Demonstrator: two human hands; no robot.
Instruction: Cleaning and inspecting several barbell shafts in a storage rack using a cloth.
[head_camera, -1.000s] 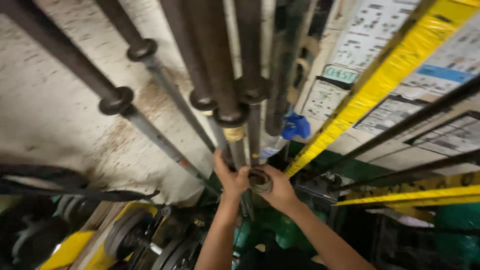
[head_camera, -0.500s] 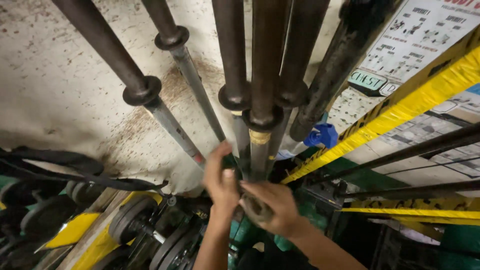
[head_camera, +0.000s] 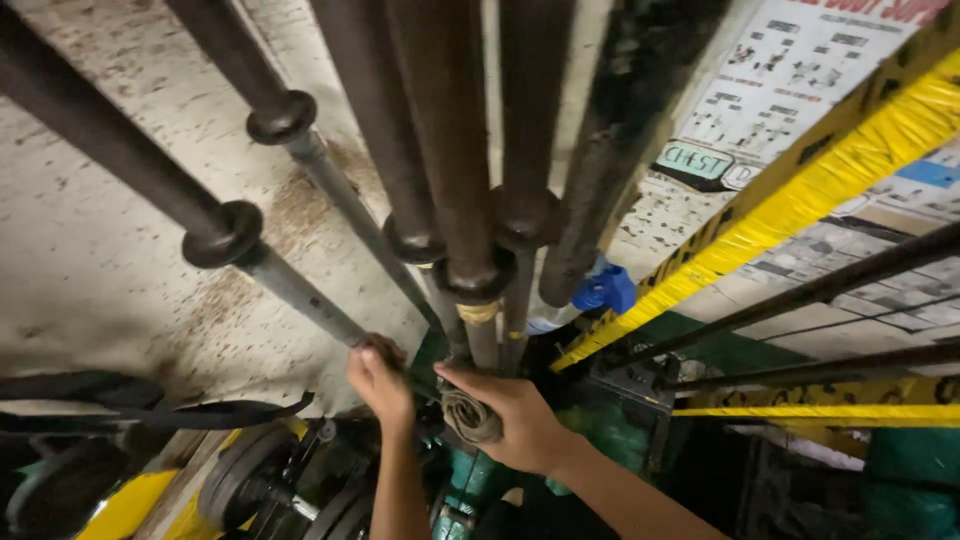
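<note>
Several long dark steel barbells (head_camera: 455, 180) stand upright, leaning against a stained white wall. My left hand (head_camera: 380, 385) is closed around the lower shaft of one leaning bar (head_camera: 300, 300). My right hand (head_camera: 515, 420) presses a crumpled grey cloth (head_camera: 470, 415) against the shaft of the middle bar, just below a yellow-taped ring (head_camera: 478, 312). Both forearms come up from the bottom of the view.
A yellow-taped rack beam (head_camera: 800, 200) slants across the right, with thin black bars (head_camera: 820, 290) below it. Printed exercise charts (head_camera: 790, 70) hang on the right wall. Weight plates (head_camera: 240, 480) lie at the lower left. A blue object (head_camera: 605, 290) sits behind the bars.
The view has moved closer to the bars. My left hand has shifted left onto a leaning bar, and my right hand with the cloth has slid lower on the middle bar.
</note>
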